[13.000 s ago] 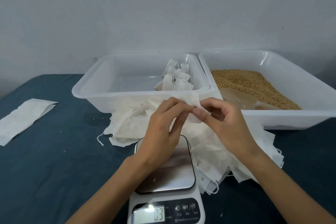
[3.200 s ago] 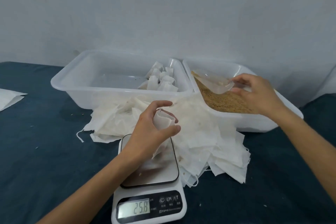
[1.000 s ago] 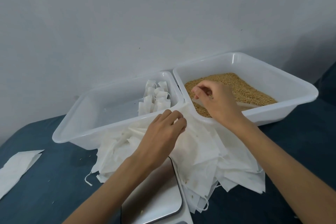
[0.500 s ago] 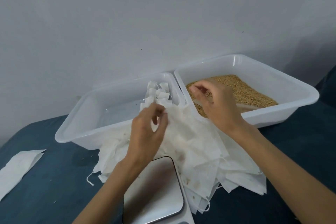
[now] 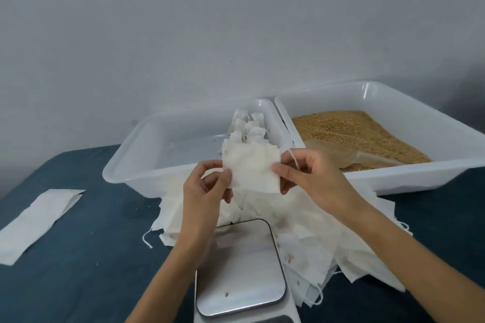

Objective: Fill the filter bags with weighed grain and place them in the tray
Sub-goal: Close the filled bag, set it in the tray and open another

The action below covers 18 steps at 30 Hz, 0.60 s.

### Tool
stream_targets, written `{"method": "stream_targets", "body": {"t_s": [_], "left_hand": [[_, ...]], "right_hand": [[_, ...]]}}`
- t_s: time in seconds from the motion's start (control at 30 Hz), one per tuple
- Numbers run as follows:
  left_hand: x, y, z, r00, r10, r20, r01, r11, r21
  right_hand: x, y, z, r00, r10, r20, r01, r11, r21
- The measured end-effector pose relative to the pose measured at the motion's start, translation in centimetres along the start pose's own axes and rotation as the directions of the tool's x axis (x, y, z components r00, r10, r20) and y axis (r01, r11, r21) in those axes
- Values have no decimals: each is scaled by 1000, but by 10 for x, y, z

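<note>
An empty white filter bag is held flat in the air above the bag pile. My left hand pinches its left edge and my right hand pinches its right edge, with the drawstring over my right fingers. Behind it stands the white tray with several filled bags at its right end. The grain tray on the right holds brown grain and a clear scoop. The scale below has a bare steel plate.
A heap of empty filter bags spreads between the trays and the scale. A flat white paper strip lies on the dark blue cloth at the left. A grey wall stands close behind the trays.
My right hand left the grain tray and came to the middle. My left hand lifted one bag from the pile, and both hands now hold it spread between them.
</note>
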State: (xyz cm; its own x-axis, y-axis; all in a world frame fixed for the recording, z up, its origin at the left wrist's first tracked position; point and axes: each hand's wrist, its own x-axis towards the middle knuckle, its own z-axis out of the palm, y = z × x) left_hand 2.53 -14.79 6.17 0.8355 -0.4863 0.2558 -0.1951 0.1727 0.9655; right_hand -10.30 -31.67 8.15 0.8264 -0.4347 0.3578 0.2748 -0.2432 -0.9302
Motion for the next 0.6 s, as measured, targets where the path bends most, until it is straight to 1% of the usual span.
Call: {"method": "stream_targets", "body": {"t_s": [0.03,0.1,0.13,0.17,0.2,0.27,0.33,0.37,0.47,0.6], "left_hand": [[-2,-1,2,998,49,-38,-46,996,78],[-7,2,3,967,231,-107,-200,949,242],[-9,4,4,944,320,-75,-289,916,278],[-12,5,6,929,370,-3,-357,898,259],[-15,6,9,926,366,86,-376,904,203],[-22,6,16,925,285,252,-322,939,120],[-25,4,19,921,227,317,-277,953,121],[-25,4,20,922,214,322,-262,958,115],[-20,5,15,937,187,296,-211,976,51],[-17,5,14,944,164,288,-186,981,53]], "right_hand": [[0,3,1,1000,-22,-13,22,999,-45],[-2,7,5,998,-47,-31,43,992,-117],[-4,8,7,998,-45,-34,41,992,-117],[-6,9,9,999,-41,-35,37,994,-99],[-8,9,12,999,-41,-31,39,997,-65],[-10,9,18,999,-35,-11,36,997,65],[-12,8,23,1000,-20,20,15,979,205],[-13,8,24,999,-31,36,22,974,226],[-12,6,23,993,-81,87,66,985,159],[-12,5,21,990,-127,55,126,992,27]]}}
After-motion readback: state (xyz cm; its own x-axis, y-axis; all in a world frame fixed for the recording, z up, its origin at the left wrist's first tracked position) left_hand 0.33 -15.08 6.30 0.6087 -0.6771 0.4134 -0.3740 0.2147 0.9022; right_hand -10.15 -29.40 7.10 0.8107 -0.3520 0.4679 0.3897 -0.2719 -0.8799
